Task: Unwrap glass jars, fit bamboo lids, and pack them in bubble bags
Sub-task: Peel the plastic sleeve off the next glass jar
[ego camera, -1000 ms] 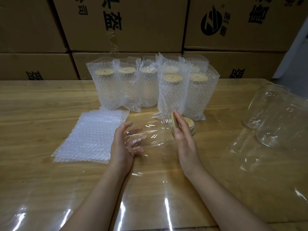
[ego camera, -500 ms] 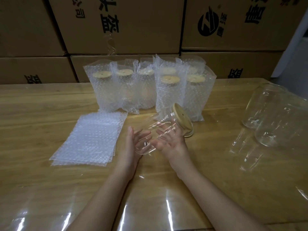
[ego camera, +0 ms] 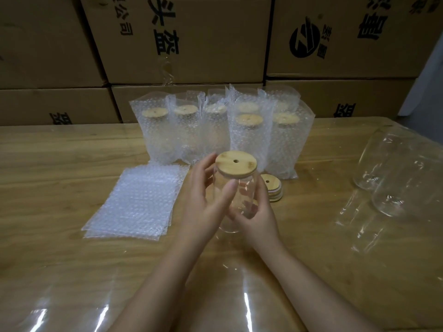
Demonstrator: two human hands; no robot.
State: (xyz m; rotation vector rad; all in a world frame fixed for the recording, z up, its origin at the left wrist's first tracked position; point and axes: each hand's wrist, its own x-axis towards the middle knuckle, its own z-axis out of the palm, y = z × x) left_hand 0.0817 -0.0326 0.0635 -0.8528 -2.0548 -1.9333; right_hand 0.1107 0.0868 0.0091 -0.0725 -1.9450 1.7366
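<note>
A clear glass jar (ego camera: 242, 195) stands nearly upright above the table's middle, held between both hands. A round bamboo lid (ego camera: 236, 165) with a small hole sits on its mouth. My left hand (ego camera: 203, 200) wraps the jar's left side, thumb across the front glass. My right hand (ego camera: 257, 212) grips the jar's lower right side. A flat stack of bubble bags (ego camera: 136, 200) lies to the left. A short stack of spare bamboo lids (ego camera: 272, 188) lies just right of the jar.
Several lidded jars in bubble bags (ego camera: 249, 140) stand in rows behind the hands. Clear plastic wrapping with bare glass jars (ego camera: 395, 178) lies at the right. Loose clear film (ego camera: 239, 295) covers the near table. Cardboard boxes (ego camera: 182, 37) wall the far edge.
The jar lay on its side a second ago with my right hand at the lid. Both hands have turned it upright, lid on top, and raised it.
</note>
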